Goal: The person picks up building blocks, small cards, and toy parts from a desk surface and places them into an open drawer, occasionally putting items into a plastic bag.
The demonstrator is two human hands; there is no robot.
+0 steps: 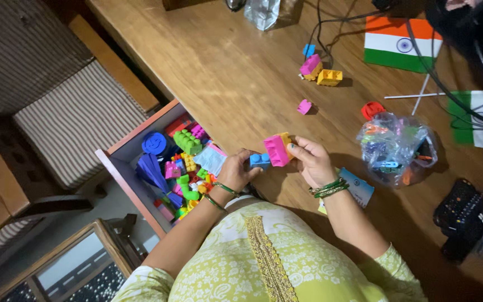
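My left hand (pixel 236 170) grips a small blue building block (pixel 259 161) just above the wooden table's near edge. My right hand (pixel 311 161) holds a pink block with an orange block stuck behind it (pixel 278 149), right next to the blue one, the pieces almost touching. Both wrists carry green bangles. An open drawer (pixel 119 168) to the left of my left hand is full of several coloured blocks, with a green one (pixel 188 141) on top.
On the wooden table (pixel 236 72) lie a pink-and-yellow block cluster (pixel 320 70), a small blue block (pixel 308 50), a loose pink block (pixel 304 106), a red piece (pixel 372 109), a clear bag of toys (pixel 397 148), two small flags (pixel 399 43), cables and a black remote (pixel 465 215). Striped chairs (pixel 79 120) stand at left.
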